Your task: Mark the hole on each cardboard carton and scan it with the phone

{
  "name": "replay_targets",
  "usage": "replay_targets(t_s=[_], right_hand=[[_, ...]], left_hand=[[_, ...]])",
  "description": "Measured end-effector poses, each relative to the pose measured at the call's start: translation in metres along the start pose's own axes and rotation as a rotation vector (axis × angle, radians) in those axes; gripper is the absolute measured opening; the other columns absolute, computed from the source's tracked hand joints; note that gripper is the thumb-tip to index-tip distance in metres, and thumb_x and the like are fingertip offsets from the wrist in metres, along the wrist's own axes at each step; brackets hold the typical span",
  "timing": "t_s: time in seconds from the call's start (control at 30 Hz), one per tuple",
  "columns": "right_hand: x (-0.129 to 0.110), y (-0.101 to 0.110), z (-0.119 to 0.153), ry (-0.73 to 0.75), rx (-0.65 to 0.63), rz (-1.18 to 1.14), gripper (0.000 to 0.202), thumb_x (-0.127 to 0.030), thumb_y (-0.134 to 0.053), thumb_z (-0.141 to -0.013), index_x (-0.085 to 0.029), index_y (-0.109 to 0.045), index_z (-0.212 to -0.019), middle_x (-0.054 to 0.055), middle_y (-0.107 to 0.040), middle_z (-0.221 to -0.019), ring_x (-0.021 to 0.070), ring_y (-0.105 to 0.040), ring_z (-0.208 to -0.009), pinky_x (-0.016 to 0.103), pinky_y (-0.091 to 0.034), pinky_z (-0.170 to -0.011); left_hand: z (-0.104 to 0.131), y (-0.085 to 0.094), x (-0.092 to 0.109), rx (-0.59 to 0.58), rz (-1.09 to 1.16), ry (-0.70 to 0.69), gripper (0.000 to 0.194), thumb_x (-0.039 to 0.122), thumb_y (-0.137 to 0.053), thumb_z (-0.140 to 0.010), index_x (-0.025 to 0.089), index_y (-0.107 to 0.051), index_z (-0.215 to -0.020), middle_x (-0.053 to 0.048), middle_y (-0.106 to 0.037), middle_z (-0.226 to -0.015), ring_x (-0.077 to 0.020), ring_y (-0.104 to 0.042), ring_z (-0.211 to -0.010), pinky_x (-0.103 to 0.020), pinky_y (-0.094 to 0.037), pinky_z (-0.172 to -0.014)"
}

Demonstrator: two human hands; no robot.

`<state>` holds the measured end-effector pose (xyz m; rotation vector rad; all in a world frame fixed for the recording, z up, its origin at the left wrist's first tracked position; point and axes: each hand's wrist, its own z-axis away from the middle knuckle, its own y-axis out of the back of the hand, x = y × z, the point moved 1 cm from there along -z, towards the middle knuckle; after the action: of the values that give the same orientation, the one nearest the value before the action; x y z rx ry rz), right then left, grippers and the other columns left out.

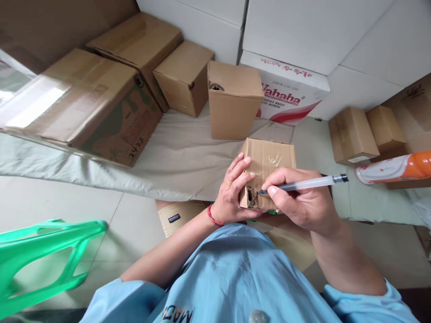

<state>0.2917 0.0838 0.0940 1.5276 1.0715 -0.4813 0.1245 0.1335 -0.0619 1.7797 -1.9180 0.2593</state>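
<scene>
A small brown cardboard box [269, 154] with clear tape on top rests close to my body, a ragged dark hole at its near left corner. My left hand [235, 190], with a ring and a red bracelet, grips the box's left side, fingers over the top edge and thumb along the near side. Between the thumb and fingers of my right hand [298, 197] is a pen [308, 184] with a clear barrel. The pen's tip is at the edge of the hole; whether it touches the cardboard I cannot tell.
Several cardboard boxes [234, 110] stand along the back, beside a white Wahaha box [289, 92]. Smaller boxes [352, 137] and an orange and white bottle [393, 168] are at the right. A green plastic stool [76, 240] is at the lower left.
</scene>
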Motion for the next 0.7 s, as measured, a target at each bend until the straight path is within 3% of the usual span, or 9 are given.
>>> replay_targets(t_s=[0.27,0.5,0.6,0.7], right_hand=[[-0.001,0.001,0.0,0.008,0.001,0.013,0.018,-0.017,-0.062,-0.099,-0.02,-0.069,-0.082,-0.006,-0.054,-0.06,0.0065,-0.042,-0.05,0.021,-0.035,-0.05],[-0.002,0.001,0.003,-0.029,0.015,-0.039,0.017,-0.018,-0.065,-0.098,-0.02,-0.072,-0.083,-0.004,-0.058,-0.061,0.0083,-0.045,-0.05,0.023,-0.036,-0.051],[0.007,0.012,0.011,-0.066,0.193,-0.216,0.013,-0.027,-0.067,-0.103,-0.022,-0.077,-0.096,0.0,-0.07,-0.072,0.0089,-0.049,-0.05,0.024,-0.035,-0.048],[0.036,0.031,0.027,-0.131,0.565,-0.263,0.018,-0.04,-0.066,-0.107,-0.024,-0.073,-0.112,0.003,-0.078,-0.085,0.0084,-0.047,-0.047,0.025,-0.025,-0.045]], left_hand=[[0.001,-0.001,0.001,0.013,0.008,-0.013,0.099,0.073,-0.074,-0.095,0.026,-0.035,-0.172,-0.025,-0.047,-0.17,-0.0426,-0.037,-0.168,-0.069,-0.04,-0.133],[0.003,0.001,0.001,-0.018,-0.035,0.036,0.099,0.077,-0.074,-0.093,0.031,-0.033,-0.17,-0.024,-0.05,-0.169,-0.046,-0.044,-0.164,-0.073,-0.043,-0.129],[0.003,0.002,0.003,-0.021,-0.076,0.038,0.098,0.078,-0.073,-0.093,0.031,-0.034,-0.169,-0.023,-0.051,-0.167,-0.0453,-0.044,-0.163,-0.072,-0.044,-0.128],[0.003,0.0,0.008,-0.01,-0.135,0.046,0.097,0.079,-0.072,-0.093,0.029,-0.035,-0.168,-0.023,-0.052,-0.165,-0.0444,-0.045,-0.163,-0.07,-0.046,-0.127]])
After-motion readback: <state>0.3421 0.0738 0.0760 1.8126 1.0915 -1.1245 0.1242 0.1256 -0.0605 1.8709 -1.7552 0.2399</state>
